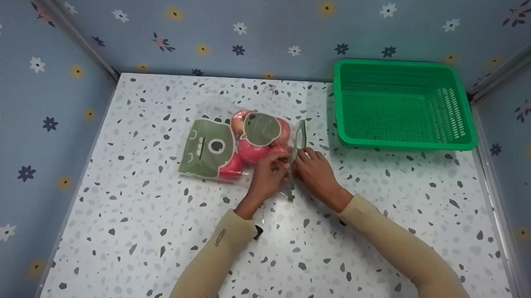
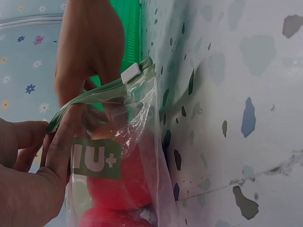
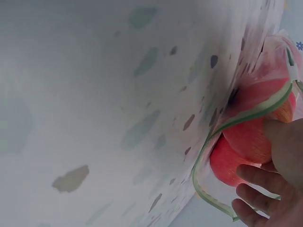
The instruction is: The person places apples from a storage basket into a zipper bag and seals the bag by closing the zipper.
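A clear zip bag with a green cartoon print lies on the table, its mouth to the right. Inside it are several red apples. My left hand pinches the rim of the mouth, fingers on the green zip strip. The white slider sits near one end of that strip. At the parted mouth is my right hand, its fingers loosely extended within the loop of the strip and its thumb by an apple. Part of the right hand is hidden behind the bag rim in the left wrist view.
A green plastic basket stands at the back right of the speckled white table. Blue flowered panels enclose the table at the back and on both sides.
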`<state>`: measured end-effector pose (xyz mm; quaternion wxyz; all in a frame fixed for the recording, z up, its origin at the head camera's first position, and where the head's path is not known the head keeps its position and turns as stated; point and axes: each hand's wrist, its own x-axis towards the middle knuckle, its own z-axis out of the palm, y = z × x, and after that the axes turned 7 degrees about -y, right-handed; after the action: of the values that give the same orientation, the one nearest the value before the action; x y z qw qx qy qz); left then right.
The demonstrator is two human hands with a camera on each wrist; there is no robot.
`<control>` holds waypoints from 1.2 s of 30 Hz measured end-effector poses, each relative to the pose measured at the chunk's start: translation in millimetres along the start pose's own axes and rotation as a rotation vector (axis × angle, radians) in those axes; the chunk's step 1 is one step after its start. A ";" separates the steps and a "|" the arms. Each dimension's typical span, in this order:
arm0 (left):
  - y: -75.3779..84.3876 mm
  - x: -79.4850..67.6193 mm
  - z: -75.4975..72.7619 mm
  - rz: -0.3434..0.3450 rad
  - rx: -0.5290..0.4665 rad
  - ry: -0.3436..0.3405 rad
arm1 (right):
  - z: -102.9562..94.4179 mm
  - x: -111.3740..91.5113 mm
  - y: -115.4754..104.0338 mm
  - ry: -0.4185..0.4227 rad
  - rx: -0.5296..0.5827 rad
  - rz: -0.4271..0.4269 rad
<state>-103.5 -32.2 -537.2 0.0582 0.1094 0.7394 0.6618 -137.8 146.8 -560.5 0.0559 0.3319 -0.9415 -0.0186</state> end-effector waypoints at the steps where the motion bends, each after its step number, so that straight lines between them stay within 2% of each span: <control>1: 0.4 -0.3 -0.1 -0.006 -0.001 -0.003 | 0.5 0.6 -0.5 0.006 -0.003 -0.002; 11: 0.9 -2.3 0.0 -0.024 -0.014 -0.002 | 0.1 -1.7 7.8 0.036 0.119 0.008; 18: -1.4 -2.3 0.1 0.000 -0.009 0.011 | -10.5 0.9 22.9 0.114 0.268 0.094; 25: -0.9 -1.6 0.4 -0.039 -0.017 0.006 | -15.4 21.4 32.9 0.216 0.273 0.138; 32: -2.6 -2.9 -0.6 0.019 0.046 0.011 | -9.5 40.2 43.5 0.261 0.226 0.129; 36: -2.9 -3.7 -0.9 0.017 0.039 0.007 | -5.5 44.9 46.6 0.259 0.235 0.101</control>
<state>-100.4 -34.2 -540.2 0.0479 0.1145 0.7515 0.6480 -200.9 155.0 -547.5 0.1383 0.2882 -0.9376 0.1370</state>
